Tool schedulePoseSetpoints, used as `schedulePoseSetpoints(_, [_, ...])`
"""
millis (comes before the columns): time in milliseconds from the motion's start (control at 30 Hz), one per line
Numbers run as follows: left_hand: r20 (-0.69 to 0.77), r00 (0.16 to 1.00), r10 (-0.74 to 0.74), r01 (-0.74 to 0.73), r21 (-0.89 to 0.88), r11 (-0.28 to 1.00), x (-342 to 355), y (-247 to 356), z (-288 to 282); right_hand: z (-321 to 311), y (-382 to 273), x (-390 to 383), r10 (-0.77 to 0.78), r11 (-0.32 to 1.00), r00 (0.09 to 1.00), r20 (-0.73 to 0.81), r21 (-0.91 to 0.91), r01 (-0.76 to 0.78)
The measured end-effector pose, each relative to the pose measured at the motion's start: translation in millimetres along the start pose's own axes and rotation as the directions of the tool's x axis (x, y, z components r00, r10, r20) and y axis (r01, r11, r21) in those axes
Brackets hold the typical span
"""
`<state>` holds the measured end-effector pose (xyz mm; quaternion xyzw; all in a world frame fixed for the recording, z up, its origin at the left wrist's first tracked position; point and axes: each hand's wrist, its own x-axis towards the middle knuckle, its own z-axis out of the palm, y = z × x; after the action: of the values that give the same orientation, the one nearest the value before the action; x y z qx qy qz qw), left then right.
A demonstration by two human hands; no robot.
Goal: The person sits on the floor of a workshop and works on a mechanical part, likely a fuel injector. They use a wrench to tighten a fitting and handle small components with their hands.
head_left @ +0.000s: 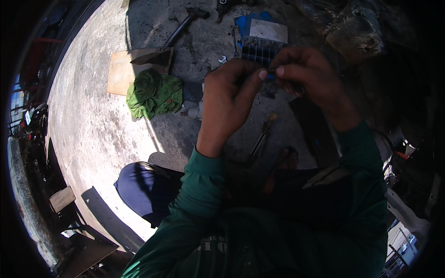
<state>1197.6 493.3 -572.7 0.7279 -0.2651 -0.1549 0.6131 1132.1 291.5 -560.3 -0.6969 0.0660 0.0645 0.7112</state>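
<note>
Both my hands are raised in front of me, fingertips almost meeting. Thumb and fingers of my left hand [230,97] are pinched together. My right hand [311,76] pinches from the other side, its fingers curled. Between the fingertips is a small dark piece [271,71], too small and dim to name. Just beyond the hands lies a blue organizer box [255,52] with dark compartments, partly hidden by my fingers. An open-end wrench [222,59] rests on the floor beside my left hand.
A green rag [155,95] lies left of my hands, next to a piece of cardboard [121,72]. A hammer [185,28] is farther off. Below my hands is a long thin tool with a brass-coloured end [269,121]. A dark flat board [315,132] lies at right.
</note>
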Motion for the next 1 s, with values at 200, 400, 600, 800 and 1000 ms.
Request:
schedulePoseSetpoints(200, [0.002, 1.000, -0.009, 0.009, -0.018, 1.000, 0.1, -0.7, -0.7, 0.4, -2.2, -1.6, -0.041, 0.998, 0.999, 0.000, -0.056, 0.041])
schedulePoseSetpoints(400, [-0.001, 1.000, 0.008, -0.008, -0.049, 0.999, 0.4, -3.2, -0.4, 2.1, -4.3, -2.3, -0.064, 0.996, 0.998, -0.024, -0.068, 0.062])
schedulePoseSetpoints(600, [-0.006, 1.000, -0.027, 0.026, -0.057, 0.998, 0.2, -0.8, -0.7, 2.6, -5.9, -2.7, -0.072, 0.995, 0.997, -0.025, -0.073, 0.070])
schedulePoseSetpoints(800, [-0.018, 0.999, -0.042, 0.040, -0.079, 0.996, 0.6, -0.9, 0.9, 2.0, -6.3, -3.9, -0.074, 0.993, 0.997, -0.032, -0.090, 0.070])
schedulePoseSetpoints(1000, [-0.020, 0.999, -0.033, 0.031, -0.082, 0.996, 0.5, -2.1, 2.1, 2.3, -4.8, -4.0, -0.105, 0.991, 0.994, -0.038, -0.083, 0.101])
